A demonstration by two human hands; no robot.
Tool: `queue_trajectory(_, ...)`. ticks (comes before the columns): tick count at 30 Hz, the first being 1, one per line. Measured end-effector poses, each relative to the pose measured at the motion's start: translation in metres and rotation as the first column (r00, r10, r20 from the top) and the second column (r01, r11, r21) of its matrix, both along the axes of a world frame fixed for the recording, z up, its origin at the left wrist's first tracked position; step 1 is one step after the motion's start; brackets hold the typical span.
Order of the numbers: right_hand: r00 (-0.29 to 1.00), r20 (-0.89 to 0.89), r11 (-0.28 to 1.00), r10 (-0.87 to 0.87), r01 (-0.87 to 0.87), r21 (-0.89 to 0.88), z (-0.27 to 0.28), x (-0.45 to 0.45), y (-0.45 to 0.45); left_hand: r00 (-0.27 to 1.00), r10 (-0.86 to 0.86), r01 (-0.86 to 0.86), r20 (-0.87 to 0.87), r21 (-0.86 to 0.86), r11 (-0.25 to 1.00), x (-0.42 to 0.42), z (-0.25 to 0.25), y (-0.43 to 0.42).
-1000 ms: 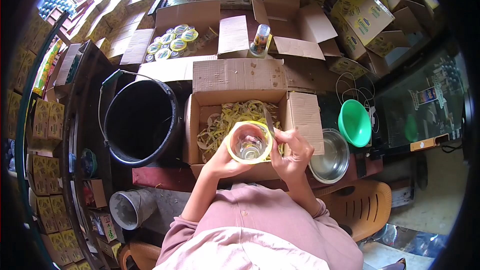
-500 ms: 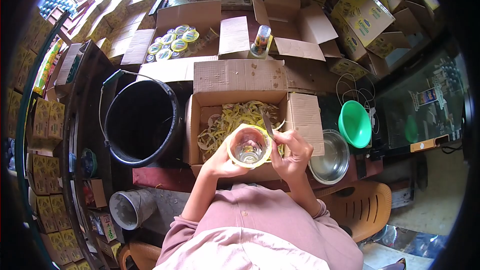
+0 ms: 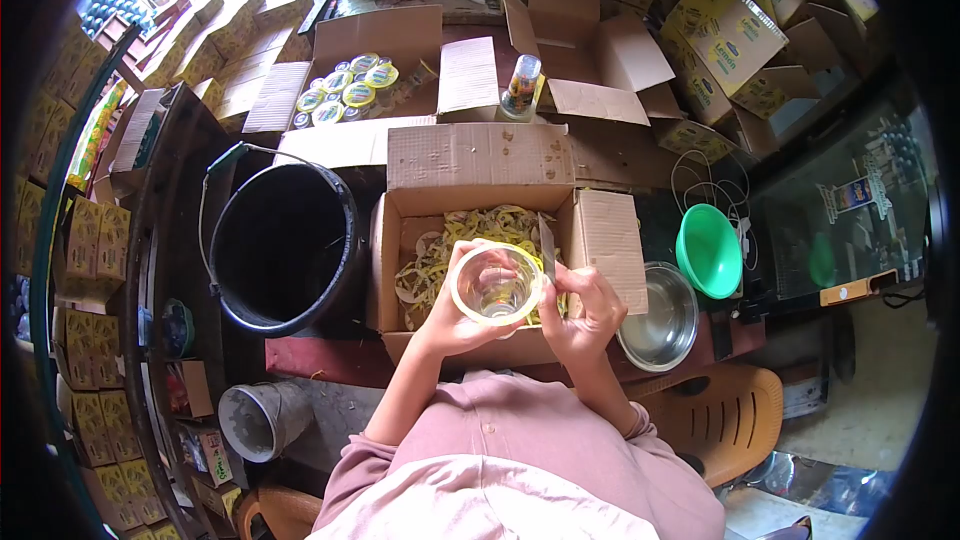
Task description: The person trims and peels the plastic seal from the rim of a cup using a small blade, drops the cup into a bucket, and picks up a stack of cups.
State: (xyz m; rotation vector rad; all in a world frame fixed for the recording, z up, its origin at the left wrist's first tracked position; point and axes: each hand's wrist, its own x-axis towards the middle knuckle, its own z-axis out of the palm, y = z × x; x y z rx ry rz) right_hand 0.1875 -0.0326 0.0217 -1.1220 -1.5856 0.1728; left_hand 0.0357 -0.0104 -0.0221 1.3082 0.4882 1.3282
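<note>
My left hand (image 3: pixel 452 322) is wrapped round a clear cup (image 3: pixel 497 290), its open mouth facing up toward me. A pale yellow ring shows round the cup's rim. In my right hand (image 3: pixel 583 312) is a knife (image 3: pixel 547 248), its blade pointing away from me beside the cup's right edge. Both hands are over an open cardboard box (image 3: pixel 480 155), which holds many curled yellow-green strips (image 3: pixel 431 262). The cup hides some of the strips.
A black bucket (image 3: pixel 352 240) stands left of the box. To the right are a steel bowl (image 3: pixel 665 325) and a green bowl (image 3: pixel 710 252). Behind, a carton (image 3: pixel 375 30) holds several lidded cups, with stacked glasses (image 3: pixel 521 90) beside it. An orange chair (image 3: pixel 715 425) is at lower right.
The knife blade has swung from a leftward slant to nearly upright. The cup has shifted slightly left, and its rim looks paler, with less yellow on it.
</note>
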Motion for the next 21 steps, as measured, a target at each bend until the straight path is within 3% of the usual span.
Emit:
queue_trajectory(7,0.999,0.028,0.999,-0.023,0.022,0.045,-0.003,-0.005,-0.006,0.999,-0.032,0.03,-0.028,-0.07,0.997,-0.003,0.003,-0.003)
queue_trajectory(10,0.997,0.062,0.998,-0.044,0.041,0.056,0.0,-0.003,-0.004,0.986,-0.066,0.069,-0.151,0.017,0.997,-0.008,0.005,-0.003)
queue_trajectory(13,1.0,-0.012,1.0,0.024,-0.024,-0.005,-0.001,0.0,0.0,0.976,-0.124,0.124,-0.181,-0.01,0.992,-0.011,0.013,-0.004)
queue_trajectory(16,0.995,-0.094,0.998,0.045,-0.048,-0.029,-0.003,0.001,0.0,0.991,-0.121,0.118,-0.056,-0.053,0.992,-0.01,0.008,-0.003)
queue_trajectory(18,0.998,-0.054,1.0,0.012,-0.013,-0.017,-0.001,-0.001,-0.005,0.992,-0.125,0.126,0.014,-0.126,0.984,-0.01,0.011,-0.003)
queue_trajectory(21,1.0,-0.02,1.0,0.002,-0.001,0.024,0.001,-0.004,-0.008,0.994,-0.106,0.104,-0.005,-0.128,0.986,-0.008,0.015,-0.005)
